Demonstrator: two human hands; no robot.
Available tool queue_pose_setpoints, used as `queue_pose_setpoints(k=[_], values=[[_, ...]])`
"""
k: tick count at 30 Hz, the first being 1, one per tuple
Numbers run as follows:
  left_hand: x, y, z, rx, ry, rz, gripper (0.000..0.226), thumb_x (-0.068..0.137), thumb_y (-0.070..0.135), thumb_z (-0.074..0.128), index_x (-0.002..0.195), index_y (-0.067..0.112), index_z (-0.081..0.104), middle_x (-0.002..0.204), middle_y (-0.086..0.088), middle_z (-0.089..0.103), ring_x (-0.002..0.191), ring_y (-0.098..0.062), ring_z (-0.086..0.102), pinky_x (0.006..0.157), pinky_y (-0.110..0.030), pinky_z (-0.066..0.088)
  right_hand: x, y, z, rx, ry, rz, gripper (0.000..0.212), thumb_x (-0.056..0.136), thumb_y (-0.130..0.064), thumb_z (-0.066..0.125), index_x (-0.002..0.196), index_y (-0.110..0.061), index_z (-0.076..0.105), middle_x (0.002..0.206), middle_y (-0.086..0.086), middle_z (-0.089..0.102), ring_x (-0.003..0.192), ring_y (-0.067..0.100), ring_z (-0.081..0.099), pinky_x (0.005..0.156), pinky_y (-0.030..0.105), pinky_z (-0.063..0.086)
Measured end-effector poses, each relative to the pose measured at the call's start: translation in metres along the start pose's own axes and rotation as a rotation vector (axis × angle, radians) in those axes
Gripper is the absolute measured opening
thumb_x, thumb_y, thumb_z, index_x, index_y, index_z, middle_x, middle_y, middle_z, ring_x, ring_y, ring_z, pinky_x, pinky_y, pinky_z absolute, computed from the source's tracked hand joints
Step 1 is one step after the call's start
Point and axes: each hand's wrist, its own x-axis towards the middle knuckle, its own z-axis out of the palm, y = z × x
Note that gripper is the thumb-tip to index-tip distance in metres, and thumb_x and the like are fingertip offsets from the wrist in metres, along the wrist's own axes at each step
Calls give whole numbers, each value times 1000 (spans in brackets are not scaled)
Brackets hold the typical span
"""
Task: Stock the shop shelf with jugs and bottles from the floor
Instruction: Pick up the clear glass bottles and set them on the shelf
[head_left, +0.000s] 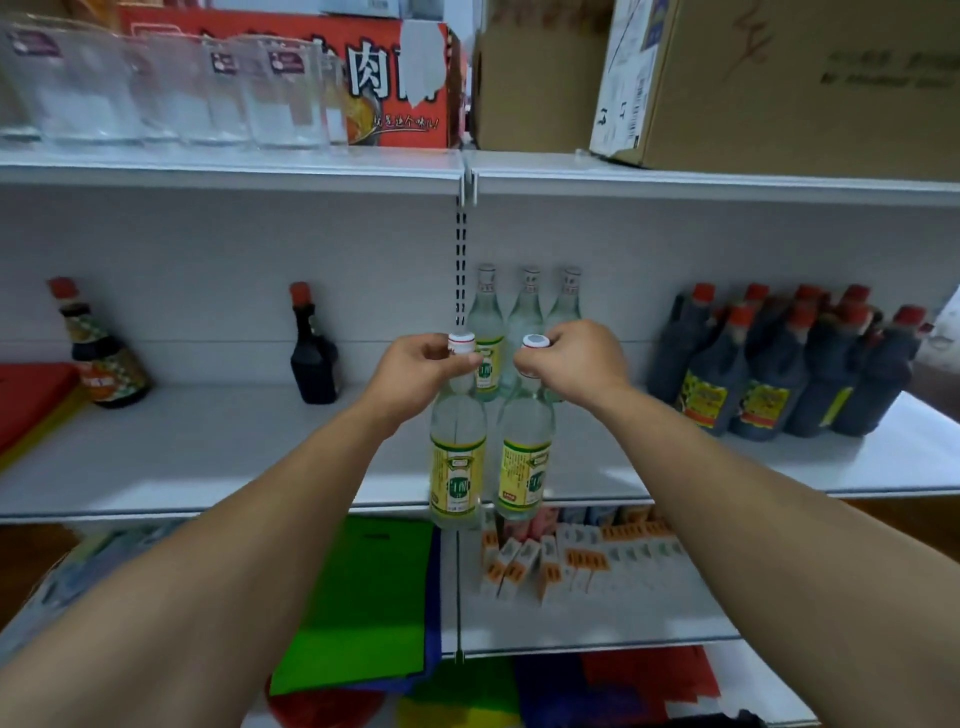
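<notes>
Currently holding two clear vinegar bottles by the necks at centre frame: left hand (423, 366) pinching the left bottle (457, 457) under its white cap, right hand (574, 358) pinching the right bottle (524, 457) likewise. Both apparently hanging just past the shelf edge (208, 506), bottoms not yet set down. Risky: glass slipping from such a narrow grip, or knocking the three standing bottles (527, 312) behind while pushing in.

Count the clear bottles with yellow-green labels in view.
5. One in the left hand, one in the right hand, three standing in a row at the shelf back. The hands may hide more.
</notes>
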Motion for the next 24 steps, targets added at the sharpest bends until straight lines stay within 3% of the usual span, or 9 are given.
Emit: queue_pose_setpoints(k=[3, 8, 10, 15, 19, 22, 24], values=[[26, 9, 8, -8, 11, 6, 20, 84, 13, 72, 103, 11, 72, 93, 1, 74, 77, -2, 69, 75, -18, 55, 26, 10, -6, 25, 7, -17, 30, 66, -37, 67, 57, -11, 56, 56, 1, 52, 56, 20, 50, 46, 25, 27], [66, 15, 21, 22, 74, 20, 16, 82, 16, 75, 97, 18, 73, 87, 11, 72, 75, 3, 67, 68, -9, 52, 64, 22, -14, 17, -51, -23, 25, 69, -37, 65, 62, -13, 60, 64, 0, 58, 64, 20, 56, 47, 25, 30], [77, 12, 27, 48, 80, 16, 13, 82, 17, 75, 94, 22, 72, 85, 15, 71, 71, 9, 65, 65, -7, 50, 77, 26, -13, 17, -73, -16, 28, 71, -34, 64, 56, -14, 53, 60, 0, 54, 58, 19, 52, 46, 25, 28], [100, -5, 37, 50, 103, -21, 12, 81, 17, 75, 88, 26, 74, 89, 8, 74, 87, -6, 69, 88, -28, 54, 102, 48, -3, 70, -104, -49, 41, 76, -30, 64, 48, -16, 36, 52, 0, 40, 50, 15, 39, 46, 27, 23], [111, -17, 46, 3, 122, -28, 7, 80, 16, 76, 81, 22, 76, 85, 4, 76, 83, -11, 69, 87, -37, 56, 118, 58, 6, 132, -94, -108, 46, 73, -38, 62, 47, -16, 31, 50, 0, 33, 48, 14, 32, 47, 30, 20], [120, -23, 52, -47, 157, -16, 14, 80, 16, 75, 92, 8, 75, 94, -10, 75, 84, -16, 68, 86, -39, 56, 127, 65, 18, 159, -66, -116, 42, 73, -45, 62, 52, -17, 39, 55, -2, 44, 58, 17, 46, 49, 29, 26], [122, -27, 55, -55, 162, 4, 8, 84, 13, 72, 91, 13, 74, 88, -1, 75, 79, -8, 68, 75, -26, 57, 128, 72, 28, 165, -60, -119, 32, 80, -49, 62, 66, -21, 54, 72, -2, 59, 75, 20, 57, 59, 28, 38]])
